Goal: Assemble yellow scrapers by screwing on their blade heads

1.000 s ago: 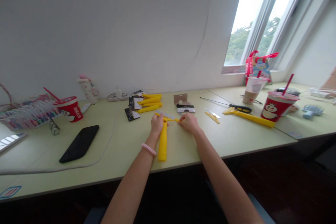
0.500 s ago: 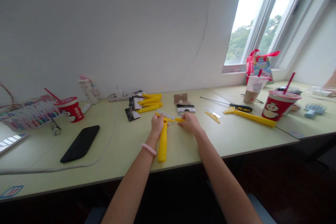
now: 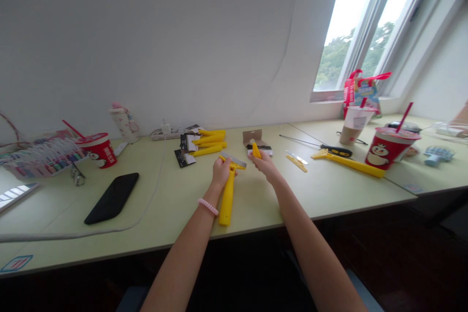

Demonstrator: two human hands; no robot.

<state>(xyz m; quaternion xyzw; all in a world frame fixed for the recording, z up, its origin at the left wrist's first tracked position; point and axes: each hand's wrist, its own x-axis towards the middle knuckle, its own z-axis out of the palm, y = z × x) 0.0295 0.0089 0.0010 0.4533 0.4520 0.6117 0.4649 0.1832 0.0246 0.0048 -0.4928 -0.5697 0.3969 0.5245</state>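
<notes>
My left hand (image 3: 221, 172) is closed on the head of a yellow scraper (image 3: 227, 195), whose handle points toward the table's front edge. A metal blade lies across that head. In my right hand (image 3: 264, 165) is a small yellow piece (image 3: 256, 150), pinched upright between the fingers. Just behind it an opened small box (image 3: 252, 135) rests on the table, partly hidden by the hand. To the right lie a loose metal blade (image 3: 297, 157) and a yellow strip (image 3: 296, 163) side by side.
Several yellow handles (image 3: 210, 142) with black cards lie at the back. On the right are a screwdriver (image 3: 336, 150), another yellow scraper (image 3: 351, 163) and a red cup (image 3: 388, 148). A black phone (image 3: 112, 198), red cup (image 3: 99, 151) and pen tray (image 3: 44, 161) occupy the left.
My right hand has drawn slightly away from the scraper head, and the small yellow piece has turned from lying sideways to pointing up. My left hand keeps its hold, with the blade now more visible.
</notes>
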